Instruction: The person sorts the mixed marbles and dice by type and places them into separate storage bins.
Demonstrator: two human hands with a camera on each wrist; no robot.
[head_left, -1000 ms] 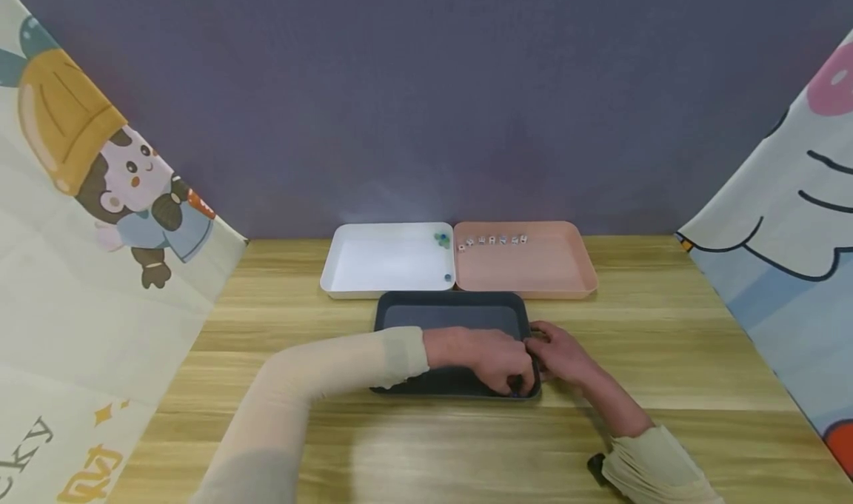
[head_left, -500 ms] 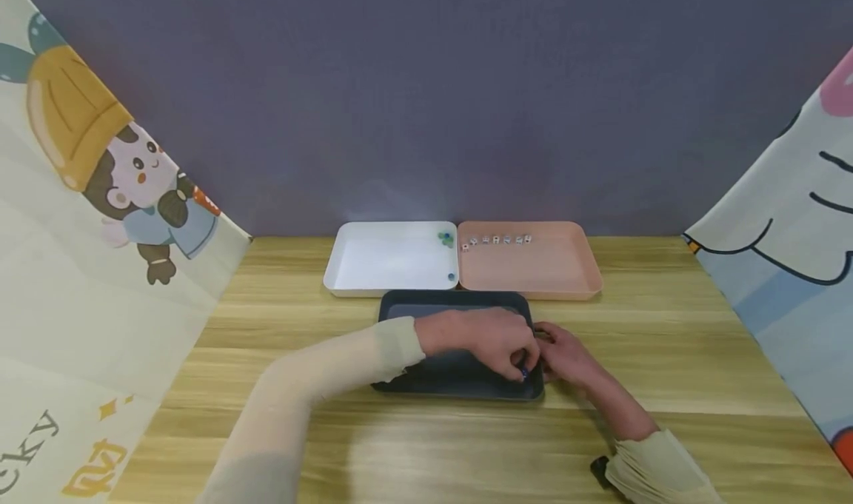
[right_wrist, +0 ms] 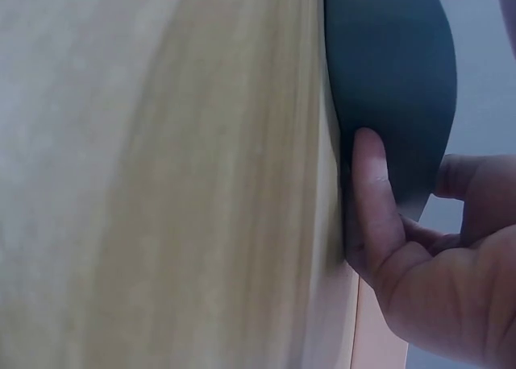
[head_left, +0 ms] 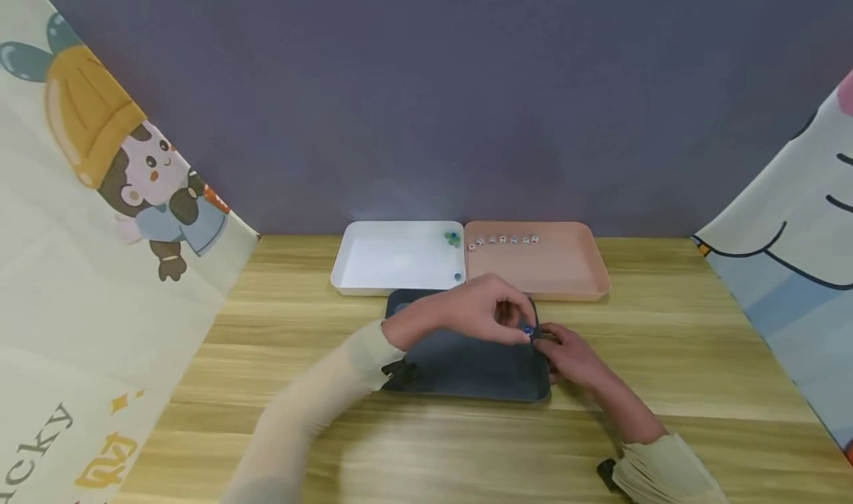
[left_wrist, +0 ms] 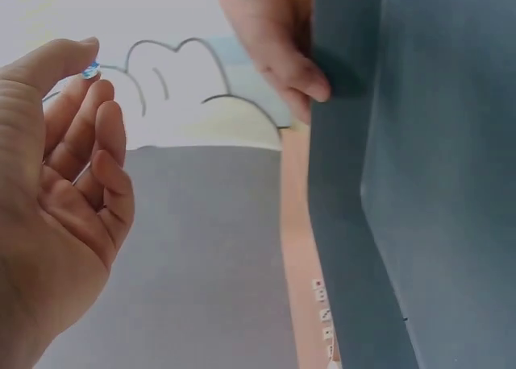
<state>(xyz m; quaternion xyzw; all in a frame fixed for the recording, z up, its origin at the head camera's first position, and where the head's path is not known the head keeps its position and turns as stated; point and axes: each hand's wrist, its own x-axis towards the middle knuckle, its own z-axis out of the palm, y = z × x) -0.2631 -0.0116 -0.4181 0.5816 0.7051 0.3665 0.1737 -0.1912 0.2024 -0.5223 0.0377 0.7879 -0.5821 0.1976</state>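
My left hand (head_left: 476, 311) is raised over the right end of a dark grey tray (head_left: 480, 367). Between thumb and fingertips it pinches a small blue glass marble (left_wrist: 90, 69), while the other fingers curl loosely. My right hand (head_left: 569, 356) grips that tray's right side. In the right wrist view, one finger (right_wrist: 372, 184) lies along the outer wall and the thumb is at the rim. Behind stands a white tray (head_left: 393, 256) with a cluster of green and blue marbles (head_left: 453, 240) in its far right corner and a single blue marble (head_left: 457, 276) near its front right corner.
A pink tray (head_left: 560, 267) adjoins the white one on the right, with several white dice (head_left: 503, 240) in a row along its far side. All trays rest on a wood-grain table (head_left: 666, 326). A dark grey partition (head_left: 466, 104) rises behind, and printed cloth hangs at both sides.
My left hand has lifted from the dark tray's front right corner, moving away from the body with the marble in its fingers. My right hand keeps its hold on the tray's side.
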